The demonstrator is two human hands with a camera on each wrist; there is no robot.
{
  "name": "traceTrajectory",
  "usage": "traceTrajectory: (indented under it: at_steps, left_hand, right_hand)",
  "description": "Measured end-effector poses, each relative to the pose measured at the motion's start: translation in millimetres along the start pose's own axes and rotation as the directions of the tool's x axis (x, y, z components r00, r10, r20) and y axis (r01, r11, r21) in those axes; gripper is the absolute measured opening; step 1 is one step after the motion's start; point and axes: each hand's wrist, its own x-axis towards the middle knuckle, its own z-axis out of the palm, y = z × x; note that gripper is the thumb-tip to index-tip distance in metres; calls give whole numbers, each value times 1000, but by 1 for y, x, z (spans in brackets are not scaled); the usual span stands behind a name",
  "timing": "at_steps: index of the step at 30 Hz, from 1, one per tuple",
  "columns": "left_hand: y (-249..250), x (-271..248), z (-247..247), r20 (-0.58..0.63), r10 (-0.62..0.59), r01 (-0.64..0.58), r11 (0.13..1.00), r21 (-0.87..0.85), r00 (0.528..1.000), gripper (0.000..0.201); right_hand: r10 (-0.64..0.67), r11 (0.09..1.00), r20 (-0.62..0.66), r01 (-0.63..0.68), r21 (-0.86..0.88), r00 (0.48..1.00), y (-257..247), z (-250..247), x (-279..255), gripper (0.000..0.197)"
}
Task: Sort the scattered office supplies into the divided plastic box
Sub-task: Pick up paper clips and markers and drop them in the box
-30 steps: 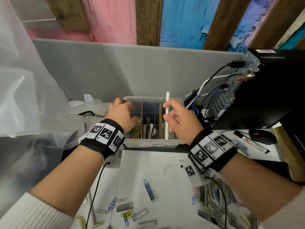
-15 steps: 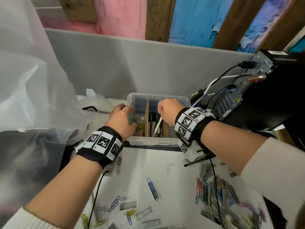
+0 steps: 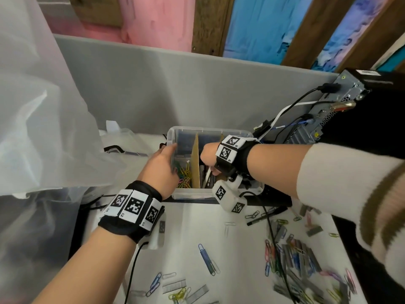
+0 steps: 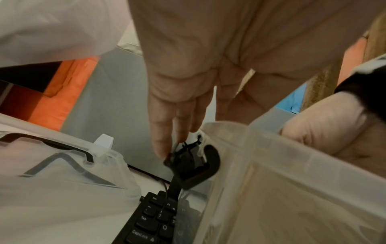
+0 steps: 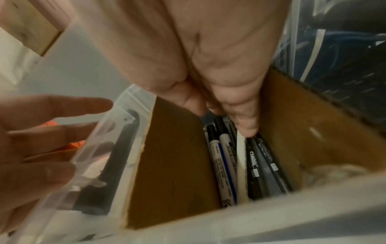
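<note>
Item: divided plastic box (image 3: 219, 130), clear, standing at the far edge of the white table (image 3: 188, 227) against a grey partition. Cardboard dividers (image 3: 195, 163) split it into compartments.

Left compartment: coloured paper clips (image 3: 185, 174).

Middle compartment: several pens and markers (image 5: 224, 158) lying lengthwise, with one white pen (image 5: 241, 165) among them.

Right hand (image 3: 208, 155): lowered into the middle compartment, fingers curled, fingertips pinching the upper end of the white pen, which slants down among the markers.

Left hand (image 3: 161, 170): fingers straight and relaxed, laid flat against the outside of the box's left wall near its black latch (image 4: 196, 163).

Loose on the table: scattered paper clips (image 3: 206, 260), blue, yellow and others; staple strips (image 3: 175, 286); one black pen (image 3: 267, 216) near the box; a dense heap of clips and staples (image 3: 291, 257) at the right.

Adjacent: black keyboard (image 4: 154, 219) and clear plastic bag (image 3: 39, 128) left of the box; computer case (image 3: 341, 106) with cables to the right.
</note>
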Motion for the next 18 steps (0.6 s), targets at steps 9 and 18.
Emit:
traceTrajectory:
  at_steps: [9,18]
  left_hand:
    - [-8,1,-1,-33,51,-52,999,-12,998,62]
    - [-7,0,-4,-18,56,-56,998,2,998,65]
  right_hand:
    - [-6,953,101,36,-300,995,-6,-2,11,42]
    - [20,993,116,-6,-122,993,0,5,21,35]
